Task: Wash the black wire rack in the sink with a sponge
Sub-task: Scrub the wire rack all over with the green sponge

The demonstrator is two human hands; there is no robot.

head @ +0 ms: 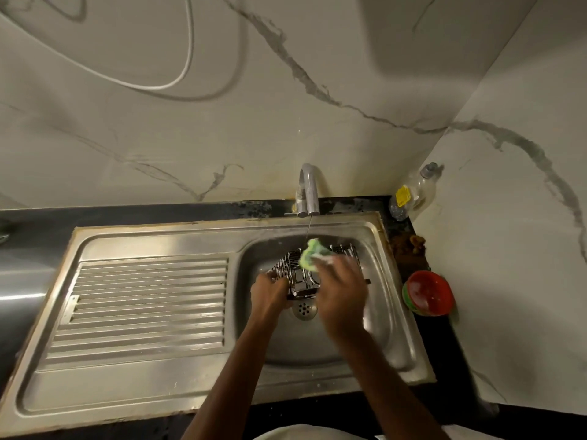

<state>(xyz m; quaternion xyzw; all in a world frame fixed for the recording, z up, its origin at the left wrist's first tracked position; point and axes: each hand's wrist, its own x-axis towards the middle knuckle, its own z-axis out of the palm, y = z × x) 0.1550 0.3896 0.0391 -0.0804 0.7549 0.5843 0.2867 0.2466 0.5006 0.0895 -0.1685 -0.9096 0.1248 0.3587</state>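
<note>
The wire rack (301,274) is held in the sink (374,328) basin, above the drain (305,309). Its left end is gripped by the left hand (270,293), fingers curled. A green sponge (313,257) is pinched against it by the right hand (341,290). A bottle (413,192) bears a yellow label, unreadable.

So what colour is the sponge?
Green, with white foam on it; the sponge shows in the head view, held by the right hand.
</note>
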